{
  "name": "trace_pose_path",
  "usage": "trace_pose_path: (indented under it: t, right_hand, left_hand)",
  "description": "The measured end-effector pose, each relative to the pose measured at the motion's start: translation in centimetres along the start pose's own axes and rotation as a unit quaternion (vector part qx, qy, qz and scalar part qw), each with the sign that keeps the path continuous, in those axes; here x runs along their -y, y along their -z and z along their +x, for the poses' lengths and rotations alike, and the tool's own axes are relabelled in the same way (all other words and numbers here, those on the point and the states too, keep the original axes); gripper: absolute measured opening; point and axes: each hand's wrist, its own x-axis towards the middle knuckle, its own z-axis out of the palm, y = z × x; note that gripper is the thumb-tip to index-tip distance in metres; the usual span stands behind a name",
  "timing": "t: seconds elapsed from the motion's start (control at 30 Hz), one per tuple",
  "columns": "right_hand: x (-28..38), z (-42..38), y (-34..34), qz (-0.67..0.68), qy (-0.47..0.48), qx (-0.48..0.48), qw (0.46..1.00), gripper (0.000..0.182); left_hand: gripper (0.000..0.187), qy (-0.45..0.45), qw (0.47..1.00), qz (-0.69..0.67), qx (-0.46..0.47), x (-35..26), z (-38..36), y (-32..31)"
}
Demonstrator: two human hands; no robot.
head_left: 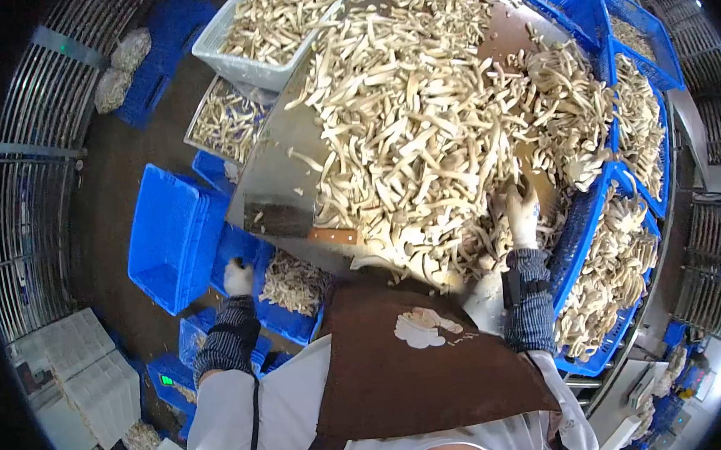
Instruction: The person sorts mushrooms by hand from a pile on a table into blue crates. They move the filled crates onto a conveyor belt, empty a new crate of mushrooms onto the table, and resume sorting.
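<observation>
A large heap of pale, long-stemmed mushrooms [421, 129] covers the metal work table [278, 180]. My right hand [523, 214], in a white glove, is at the heap's right edge. Its thumb and fingers are apart and touch the mushrooms. My left hand [237, 277], also gloved in white, hovers at a blue crate [240, 242] on the left. The left fingers look curled in, and what they hold, if anything, is hidden. Beside that hand, a clump of thin, greyish mushrooms [292, 284] lies in a blue crate.
A blue basket of mushroom clusters [603, 283] stands close to my right arm, with another blue basket [665, 153] behind it. A white tub of mushrooms [282, 63] rests at the table's far left. Stacked blue crates [169, 238] stand on the left floor.
</observation>
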Motion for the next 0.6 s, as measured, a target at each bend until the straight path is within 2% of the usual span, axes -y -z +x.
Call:
trace_pose_path:
  t: [0.07,0.1,0.13,0.2,0.23,0.27,0.3,0.33,0.37,0.4,0.47,0.53,0.57,0.6]
  right_hand:
    - [-0.9,-0.2,0.6,-0.059,0.016,-0.089,0.994,0.055]
    - [-1.3,-0.5,0.6,-0.061,-0.033,-0.153,0.986,0.058]
    - [-0.7,-0.5,1.2,-0.034,-0.015,-0.157,0.987,0.062]
    - [-3.2,0.0,1.3,-0.038,-0.061,-0.245,0.967,0.064]
    - [-6.3,1.0,1.1,-0.018,-0.065,-0.273,0.96,0.065]
    - [-6.0,1.0,0.5,0.0,-0.087,-0.298,0.951,0.065]
    - [-5.5,0.9,0.1,-0.013,-0.08,-0.288,0.954,0.064]
    - [-4.8,0.7,-0.4,-0.026,-0.075,-0.277,0.958,0.063]
    - [-2.4,0.4,-0.8,0.081,-0.094,-0.218,0.968,0.06]
    - [-5.4,0.9,-2.6,0.066,-0.056,-0.237,0.968,0.059]
    - [-2.3,0.9,-3.3,0.091,-0.065,-0.183,0.977,0.06]
    - [-2.4,1.4,-3.5,0.074,-0.055,-0.178,0.98,0.062]
    - [-1.8,1.7,-2.9,0.141,-0.102,-0.164,0.971,0.064]
    - [-1.1,2.2,-2.5,0.207,-0.145,-0.149,0.956,0.066]
  left_hand:
    - [0.033,-0.02,0.991,-0.085,-0.102,-1.2,2.4,2.4]
    - [0.031,-0.041,0.981,-0.098,-0.16,-2.1,3.8,2.7]
    - [0.031,-0.049,0.98,-0.097,-0.169,-4.3,4.5,3.7]
    - [0.031,-0.116,0.963,-0.117,-0.213,-11.1,5.0,6.6]
    - [0.031,-0.138,0.965,-0.157,-0.159,-14.3,5.7,7.7]
    - [0.032,-0.059,0.948,-0.306,-0.065,-20.5,3.6,10.5]
    - [0.036,-0.148,0.947,-0.263,-0.109,-20.1,6.0,8.0]
    - [0.045,-0.177,0.961,-0.181,-0.107,-21.7,7.2,7.2]
    - [0.053,-0.186,0.962,-0.186,-0.077,-23.6,7.6,6.8]
    - [0.059,-0.205,0.95,-0.234,-0.019,-27.1,7.2,8.0]
    - [0.066,-0.215,0.963,-0.166,-0.002,-30.6,9.4,7.9]
    - [0.072,-0.202,0.957,-0.206,-0.029,-31.7,14.3,4.1]
    - [0.09,-0.175,0.944,-0.269,0.08,-34.2,15.3,5.8]
    - [0.091,-0.089,0.913,-0.379,0.123,-36.7,15.2,6.5]
